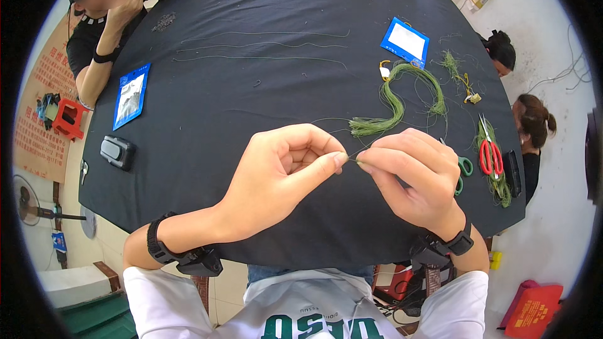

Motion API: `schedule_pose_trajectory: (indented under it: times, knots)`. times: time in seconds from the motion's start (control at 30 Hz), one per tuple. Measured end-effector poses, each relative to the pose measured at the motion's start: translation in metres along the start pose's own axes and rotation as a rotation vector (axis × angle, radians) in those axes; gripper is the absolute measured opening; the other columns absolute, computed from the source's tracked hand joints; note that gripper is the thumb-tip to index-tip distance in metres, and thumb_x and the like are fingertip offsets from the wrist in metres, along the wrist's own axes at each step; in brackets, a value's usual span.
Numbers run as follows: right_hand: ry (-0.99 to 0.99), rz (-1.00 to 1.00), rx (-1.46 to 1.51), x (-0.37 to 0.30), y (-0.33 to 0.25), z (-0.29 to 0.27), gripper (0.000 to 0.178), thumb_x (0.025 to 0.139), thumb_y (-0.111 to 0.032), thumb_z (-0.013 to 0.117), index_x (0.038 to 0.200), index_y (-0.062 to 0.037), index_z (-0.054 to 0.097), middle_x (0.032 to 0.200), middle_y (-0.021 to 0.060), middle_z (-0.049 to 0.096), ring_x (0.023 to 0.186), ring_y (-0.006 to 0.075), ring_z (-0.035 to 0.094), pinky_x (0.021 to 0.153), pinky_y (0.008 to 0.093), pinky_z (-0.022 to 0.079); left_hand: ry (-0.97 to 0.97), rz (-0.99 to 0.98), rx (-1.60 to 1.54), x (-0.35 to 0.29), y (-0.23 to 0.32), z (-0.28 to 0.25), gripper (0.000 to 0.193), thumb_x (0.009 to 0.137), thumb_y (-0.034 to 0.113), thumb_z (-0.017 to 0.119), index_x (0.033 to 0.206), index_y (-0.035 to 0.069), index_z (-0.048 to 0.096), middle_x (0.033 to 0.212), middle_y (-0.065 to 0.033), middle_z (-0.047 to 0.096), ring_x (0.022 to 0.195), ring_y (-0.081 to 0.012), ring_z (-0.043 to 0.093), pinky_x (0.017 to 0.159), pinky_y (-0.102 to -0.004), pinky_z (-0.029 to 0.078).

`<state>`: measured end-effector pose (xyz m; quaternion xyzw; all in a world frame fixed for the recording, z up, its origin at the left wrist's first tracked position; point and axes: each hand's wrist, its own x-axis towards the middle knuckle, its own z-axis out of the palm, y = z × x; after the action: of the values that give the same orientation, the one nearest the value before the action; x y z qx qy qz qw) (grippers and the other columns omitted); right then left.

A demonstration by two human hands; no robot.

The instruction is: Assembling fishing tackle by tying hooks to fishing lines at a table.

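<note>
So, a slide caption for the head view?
Left fingers and right fingers pinch a fine strand above a black tablecloth.

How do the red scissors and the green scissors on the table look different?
The red scissors have red handles; the green scissors have green ones. The red pair shows nearly whole, while the green pair is mostly hidden by the right hand. The red pair lies on a green thread bundle, farther right than the green pair. Both have looped handles.

Handcraft workroom: shared black-covered table (220, 107), scissors (488, 141), green thread bundles (377, 126).
</note>
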<state>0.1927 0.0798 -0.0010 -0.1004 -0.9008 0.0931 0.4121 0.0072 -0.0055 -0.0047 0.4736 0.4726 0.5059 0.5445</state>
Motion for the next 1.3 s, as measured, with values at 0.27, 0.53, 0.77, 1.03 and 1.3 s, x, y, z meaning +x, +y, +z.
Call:
schedule_pose_trajectory:
  times: [0.27, 0.53, 0.77, 1.03, 1.3]
  knots:
    - [-0.005, 0.293, 0.197, 0.0, -0.006, 0.002, 0.017, 0.07, 0.005, 0.069, 0.085, -0.0041, 0.065, 0.091, 0.0069, 0.064, 0.061, 0.0139, 0.06, 0.049, 0.0238, 0.045, -0.011, 0.012, -0.033, -0.001, 0.0, -0.001, 0.012, 0.088, 0.003, 0.059, 0.095, -0.006, 0.061, 0.089, -0.007, 0.063, 0.083, -0.0096, 0.059, 0.075, -0.0226, 0.048]
    - [-0.08, 0.637, 0.6, -0.012, 0.006, 0.01, 0.011, 0.079, -0.002, 0.066, 0.09, -0.0038, 0.068, 0.077, 0.0046, 0.067, 0.063, 0.0063, 0.059, 0.05, 0.0203, 0.044, 0.006, 0.046, -0.034, 0.001, 0.0, -0.001, 0.011, 0.088, 0.002, 0.059, 0.095, -0.006, 0.061, 0.089, -0.007, 0.063, 0.083, -0.0093, 0.059, 0.075, -0.0224, 0.048]
    - [-0.154, 0.533, 0.333, -0.006, -0.006, 0.007, 0.01, 0.075, -0.002, 0.068, 0.084, -0.0065, 0.069, 0.071, 0.0025, 0.066, 0.054, 0.0102, 0.053, 0.047, 0.0243, 0.04, 0.053, 0.079, 0.034, 0.0, 0.0, -0.003, 0.01, 0.089, 0.001, 0.058, 0.096, -0.005, 0.06, 0.089, -0.0061, 0.062, 0.081, -0.0082, 0.058, 0.073, -0.0214, 0.047]
    - [-0.085, 0.144, 0.009, -0.007, -0.006, 0.011, 0.015, 0.071, -0.003, 0.07, 0.085, -0.0063, 0.065, 0.058, 0.0032, 0.054, 0.049, 0.0174, 0.047, 0.043, 0.0289, 0.038, 0.094, 0.361, 0.422, 0.004, -0.008, -0.005, 0.006, 0.084, -0.004, 0.06, 0.091, -0.002, 0.061, 0.083, -0.0022, 0.059, 0.066, -0.0023, 0.05, 0.055, -0.0162, 0.039]
    - [-0.117, 0.044, -0.117, -0.01, -0.012, 0.01, 0.027, 0.061, -0.003, 0.068, 0.087, -0.0066, 0.065, 0.059, 0.0013, 0.049, 0.05, 0.0149, 0.046, 0.04, 0.0275, 0.037, 0.165, 0.699, 0.679, 0.009, -0.01, -0.003, 0.012, 0.076, -0.008, 0.064, 0.085, 0.0, 0.061, 0.081, -0.0034, 0.059, 0.051, -0.0026, 0.038, 0.045, -0.0181, 0.03]
